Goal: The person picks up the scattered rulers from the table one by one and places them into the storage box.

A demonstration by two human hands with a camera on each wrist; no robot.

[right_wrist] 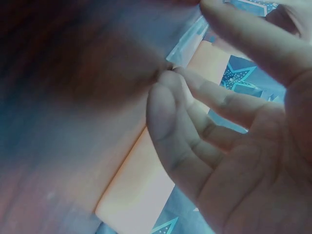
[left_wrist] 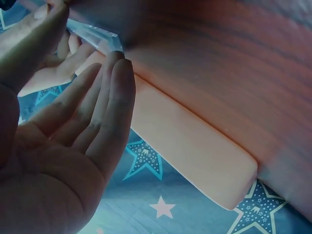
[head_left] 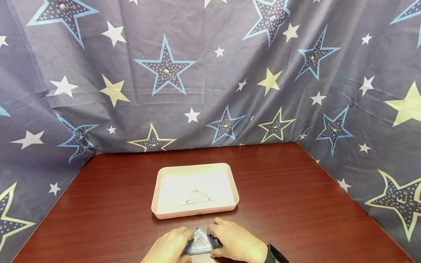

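Note:
A clear, shiny triangular piece (head_left: 200,247) lies near the table's front edge, one corner toward the tray. My left hand (head_left: 171,244) pinches its left corner between thumb and fingers. At the opposite corner, my right hand (head_left: 237,239) grips it the same way, a dark band on that wrist. The left wrist view catches only one edge of the clear piece (left_wrist: 95,36) at the fingertips. From the right wrist, a strip of the piece (right_wrist: 187,44) appears beyond the fingers. Just ahead sits a pale pink tray (head_left: 194,212), holding a small triangular outline of thin reddish lines (head_left: 197,196).
The dark red wooden table (head_left: 283,190) carries the tray near its middle. Grey curtains (head_left: 210,87) printed with stars hang along the back and both sides, right at the table's edges.

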